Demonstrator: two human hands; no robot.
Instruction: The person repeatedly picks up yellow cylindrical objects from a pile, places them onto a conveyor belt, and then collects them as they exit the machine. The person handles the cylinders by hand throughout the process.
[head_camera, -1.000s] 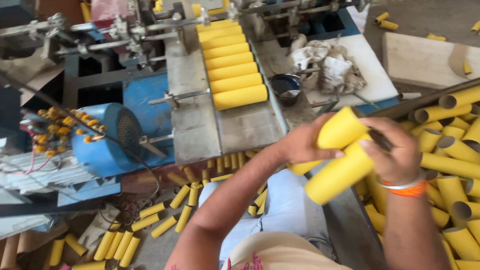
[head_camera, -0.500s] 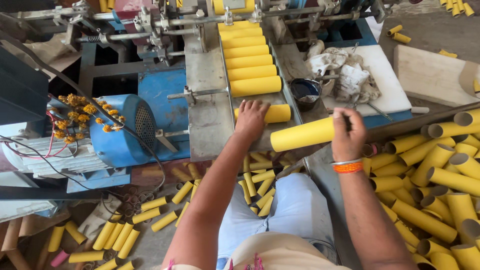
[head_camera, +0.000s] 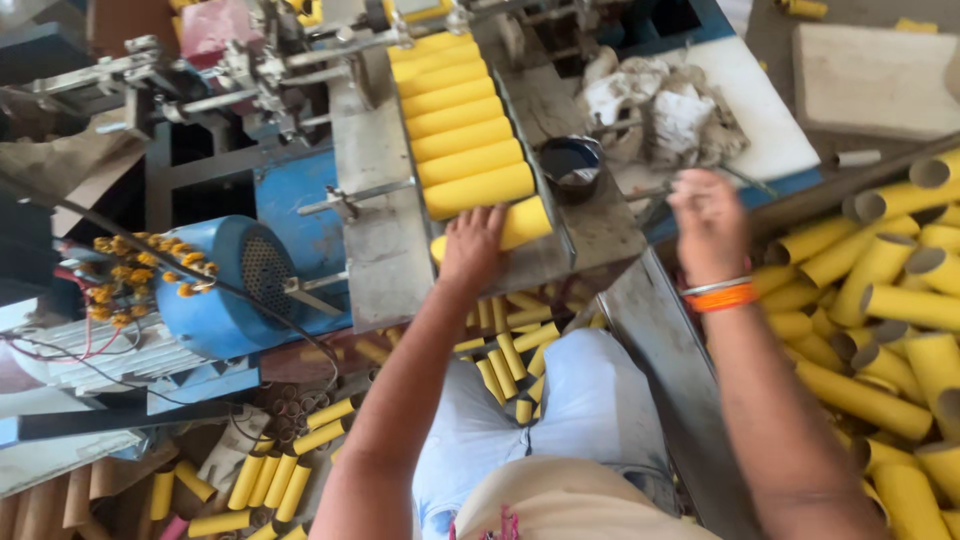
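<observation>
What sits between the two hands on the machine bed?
In the head view, a small dark bowl on the grey metal bed lies between the left hand and right hand.

Matt yellow cardboard tubes (head_camera: 465, 135), dull grey metal tray (head_camera: 375, 240), crumpled cloth rags (head_camera: 660, 105)

No packages, labels, signs or screens.
</observation>
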